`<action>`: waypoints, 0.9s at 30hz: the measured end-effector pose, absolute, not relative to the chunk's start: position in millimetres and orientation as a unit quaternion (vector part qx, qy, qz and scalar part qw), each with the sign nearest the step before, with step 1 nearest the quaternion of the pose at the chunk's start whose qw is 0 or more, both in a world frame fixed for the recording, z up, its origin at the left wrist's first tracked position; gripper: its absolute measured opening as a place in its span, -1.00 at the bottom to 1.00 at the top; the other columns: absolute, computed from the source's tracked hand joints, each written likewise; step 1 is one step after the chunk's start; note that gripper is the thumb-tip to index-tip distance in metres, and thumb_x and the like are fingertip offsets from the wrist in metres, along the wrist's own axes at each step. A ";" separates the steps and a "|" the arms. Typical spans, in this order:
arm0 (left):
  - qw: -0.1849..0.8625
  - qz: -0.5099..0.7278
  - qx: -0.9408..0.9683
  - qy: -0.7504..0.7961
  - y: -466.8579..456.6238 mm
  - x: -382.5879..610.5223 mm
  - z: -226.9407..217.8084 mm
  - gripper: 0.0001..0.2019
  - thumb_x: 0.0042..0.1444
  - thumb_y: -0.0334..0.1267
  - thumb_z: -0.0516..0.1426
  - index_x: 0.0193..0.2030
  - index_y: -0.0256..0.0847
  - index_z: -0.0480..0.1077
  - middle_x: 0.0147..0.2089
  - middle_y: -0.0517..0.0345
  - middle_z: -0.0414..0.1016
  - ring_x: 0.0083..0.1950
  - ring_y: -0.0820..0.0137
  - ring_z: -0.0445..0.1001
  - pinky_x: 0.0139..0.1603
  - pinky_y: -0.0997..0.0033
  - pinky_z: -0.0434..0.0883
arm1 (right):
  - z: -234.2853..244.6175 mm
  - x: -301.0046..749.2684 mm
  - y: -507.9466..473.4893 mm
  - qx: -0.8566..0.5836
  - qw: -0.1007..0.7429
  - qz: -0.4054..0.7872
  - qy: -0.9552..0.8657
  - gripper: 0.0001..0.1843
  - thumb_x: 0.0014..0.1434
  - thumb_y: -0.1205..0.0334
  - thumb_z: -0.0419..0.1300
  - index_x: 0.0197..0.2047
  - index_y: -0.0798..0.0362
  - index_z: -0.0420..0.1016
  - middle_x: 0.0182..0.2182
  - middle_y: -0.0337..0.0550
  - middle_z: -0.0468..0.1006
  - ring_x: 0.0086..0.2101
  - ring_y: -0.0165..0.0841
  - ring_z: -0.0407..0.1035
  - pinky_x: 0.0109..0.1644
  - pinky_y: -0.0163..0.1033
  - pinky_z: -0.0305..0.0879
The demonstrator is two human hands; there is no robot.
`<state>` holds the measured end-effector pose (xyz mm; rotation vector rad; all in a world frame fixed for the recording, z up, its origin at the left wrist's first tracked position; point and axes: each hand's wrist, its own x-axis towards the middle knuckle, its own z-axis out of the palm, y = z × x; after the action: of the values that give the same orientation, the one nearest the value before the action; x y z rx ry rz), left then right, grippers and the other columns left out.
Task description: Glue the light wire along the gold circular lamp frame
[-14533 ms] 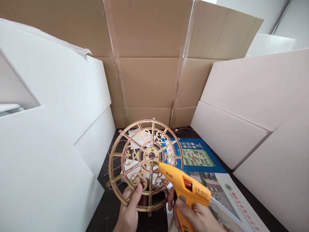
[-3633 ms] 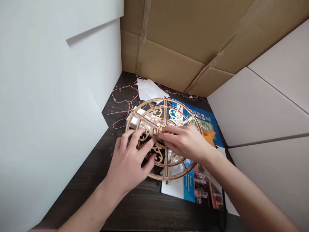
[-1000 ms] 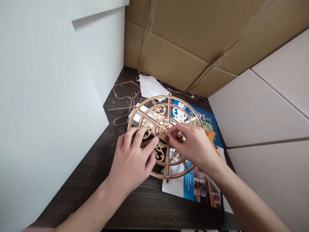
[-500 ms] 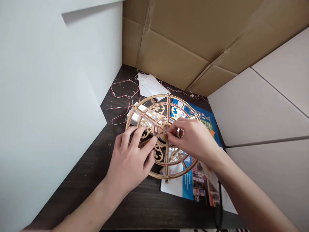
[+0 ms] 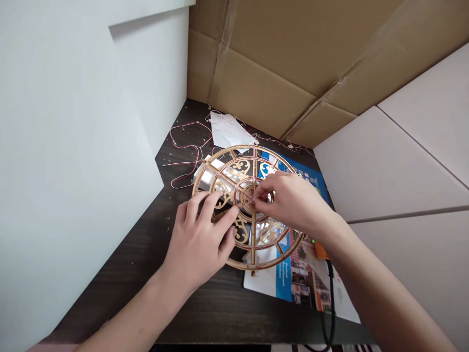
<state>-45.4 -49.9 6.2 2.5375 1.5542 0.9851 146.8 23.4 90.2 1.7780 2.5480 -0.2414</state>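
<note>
1. The gilt openwork wheel (image 5: 224, 158) lies roughly flat toward the back edge of the surface, with thin red-and-white wire (image 5: 186, 125) following its rings and spokes, then trailing off in loose loops on the dark wood to the left.
2. Your right hand (image 5: 293, 203) is close in at the wheel's central hub (image 5: 248, 193), its fingertips drawn into a narrow pinch. Whether they hold a strand of wire is too small to tell.
3. Your left hand (image 5: 198, 239) is open, fingers spread across the lower-left spokes, and appears to be steadying the wheel.
4. The work in hand looks like fine fingertip work on the wire at the hub. Any move there calls for small, careful motions from your right hand, with your left keeping the wheel from shifting.
5. A white block (image 5: 207, 173) shows beneath the wheel's left side, and a blue printed brochure (image 5: 296, 288) lies under its lower right.
6. Beyond your right forearm sit an orange tool (image 5: 320, 250) and a black cord (image 5: 330, 298).
7. A crumpled white paper sheet (image 5: 230, 129) lies behind the wheel, against a cardboard wall (image 5: 264, 63).
</note>
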 end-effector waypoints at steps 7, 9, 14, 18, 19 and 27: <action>0.009 0.316 0.811 0.492 -49.9 -46.3 6.3 -0.66 0.25 -0.33 0.12 0.13 -0.15 0.53 0.23 -0.20 0.37 0.22 -0.11 0.30 0.04 -0.17 0.43 | 107.2 134.8 27.0 0.600 0.104 -0.049 0.792 -0.91 0.06 0.32 0.31 -0.43 -0.06 0.61 -0.37 -0.25 0.58 -0.31 -0.27 0.39 -0.38 -0.24 -0.05; 0.007 0.320 0.810 0.491 -49.9 -46.3 6.3 -0.65 0.25 -0.33 0.11 0.13 -0.15 0.53 0.23 -0.20 0.37 0.23 -0.11 0.30 0.04 -0.17 0.44 | 110.9 132.5 27.7 0.594 0.121 -0.039 0.794 -0.93 0.09 0.31 0.31 -0.41 -0.05 0.59 -0.37 -0.27 0.58 -0.30 -0.28 0.39 -0.38 -0.24 -0.08; 0.004 0.326 0.810 0.487 -50.8 -45.9 5.7 -0.66 0.25 -0.33 0.11 0.13 -0.15 0.53 0.23 -0.19 0.38 0.23 -0.09 0.30 0.05 -0.17 0.43 | 110.0 135.1 26.4 0.583 0.080 -0.004 0.809 -0.84 0.09 0.22 0.40 -0.34 0.02 0.49 -0.24 -0.22 0.55 -0.20 -0.26 0.40 -0.39 -0.27 -0.12; 0.009 0.322 0.808 0.494 -52.3 -45.1 6.0 -0.67 0.25 -0.33 0.11 0.12 -0.16 0.54 0.24 -0.19 0.37 0.25 -0.10 0.29 0.08 -0.18 0.42 | 104.4 144.1 25.2 0.589 0.026 -0.003 0.808 -0.70 0.01 0.15 0.47 -0.38 0.07 0.43 -0.34 -0.18 0.51 -0.33 -0.33 0.35 -0.41 -0.27 -0.13; 0.009 0.323 0.807 0.495 -52.6 -44.8 6.3 -0.67 0.25 -0.34 0.11 0.11 -0.17 0.54 0.24 -0.20 0.37 0.24 -0.10 0.29 0.08 -0.18 0.42 | 103.6 147.6 25.2 0.592 0.014 -0.035 0.805 -0.72 0.03 0.15 0.46 -0.40 0.06 0.44 -0.40 -0.21 0.50 -0.38 -0.36 0.34 -0.42 -0.27 -0.09; 0.007 0.323 0.807 0.494 -53.3 -44.4 7.2 -0.67 0.26 -0.32 0.11 0.12 -0.17 0.53 0.23 -0.20 0.37 0.24 -0.10 0.28 0.09 -0.19 0.41 | 97.2 173.2 9.3 0.546 -0.125 -0.090 0.823 -0.88 0.28 0.19 0.24 -0.23 0.02 0.59 -0.31 -0.20 0.57 -0.31 -0.38 0.42 -0.24 -0.25 0.22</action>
<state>-44.4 -53.3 7.2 2.5237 1.5459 1.0111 173.2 9.3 97.2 1.8668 2.8157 -0.3093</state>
